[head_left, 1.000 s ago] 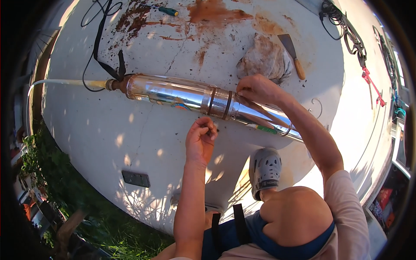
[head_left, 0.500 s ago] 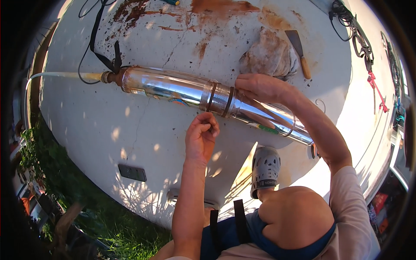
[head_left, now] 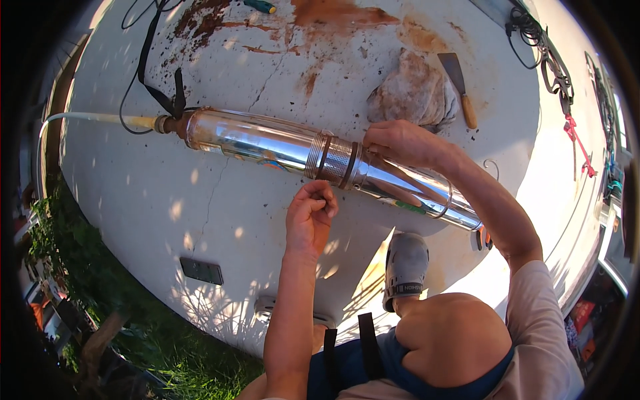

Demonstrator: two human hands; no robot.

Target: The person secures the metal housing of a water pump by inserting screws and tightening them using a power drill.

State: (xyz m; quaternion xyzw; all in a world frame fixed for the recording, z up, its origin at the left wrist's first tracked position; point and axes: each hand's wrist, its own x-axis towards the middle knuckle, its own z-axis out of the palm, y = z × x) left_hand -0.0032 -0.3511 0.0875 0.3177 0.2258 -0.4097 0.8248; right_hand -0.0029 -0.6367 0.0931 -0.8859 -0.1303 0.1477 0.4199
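A long shiny metal pump [head_left: 260, 142], cylindrical with a perforated intake band [head_left: 339, 161], lies slantwise across the pale concrete. My right hand [head_left: 403, 141] is at its far side, just right of the band, fingers bent and pinched together at the casing. What they grip is hidden. On the near side of the band is my left hand [head_left: 311, 210], its fingers curled in against the thumb. Something dark may sit between them, too small to name. Rusty brown rings circle the band. From the pump's rusty left end runs a pale hose [head_left: 87, 117].
Beyond the pump lie a crumpled stained rag [head_left: 410, 93], a scraper [head_left: 460, 87], and a screwdriver [head_left: 260, 6] near brown dirt stains. A black strap [head_left: 150, 73] reaches the pump's left end. A phone [head_left: 201, 271] lies nearer, beside grass. My shoe [head_left: 407, 263] stands close to the pump.
The view has shifted slightly, so more of the screwdriver shows at the top. Both hands keep nearly the same places and poses beside the pump.
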